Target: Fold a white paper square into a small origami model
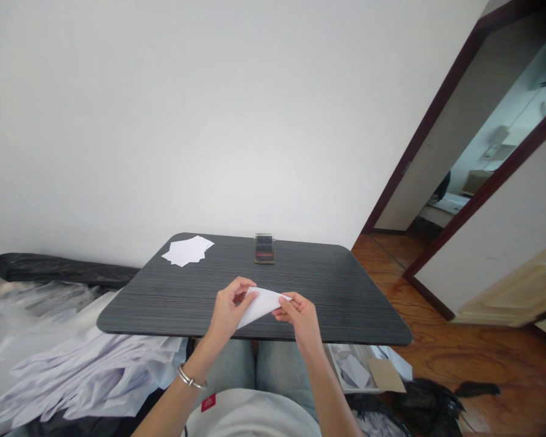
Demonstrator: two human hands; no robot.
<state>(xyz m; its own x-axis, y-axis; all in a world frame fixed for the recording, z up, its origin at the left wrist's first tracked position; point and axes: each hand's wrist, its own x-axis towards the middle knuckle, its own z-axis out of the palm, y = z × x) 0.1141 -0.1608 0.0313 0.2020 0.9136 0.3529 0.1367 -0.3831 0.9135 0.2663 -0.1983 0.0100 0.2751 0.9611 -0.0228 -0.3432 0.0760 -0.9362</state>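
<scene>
Between my two hands is a folded white sheet of paper [262,304], roughly triangular, held above the near part of the dark table [327,285]. My left hand [233,305] pinches its left side, thumb on the face turned to me. At the right corner, the thumb and fingers of my right hand [296,309] are closed on the paper. A loose stack of white paper pieces [187,250] lies at the table's far left. Near the back edge, a phone [264,249] sits at the middle, its screen blurred out.
A white wall [255,121] rises behind the table. White cloth [100,370] is heaped at the lower left. To the lower right, a box [352,369] holds paper pieces, with black bags [428,403] on the wooden floor. A doorway opens at the right.
</scene>
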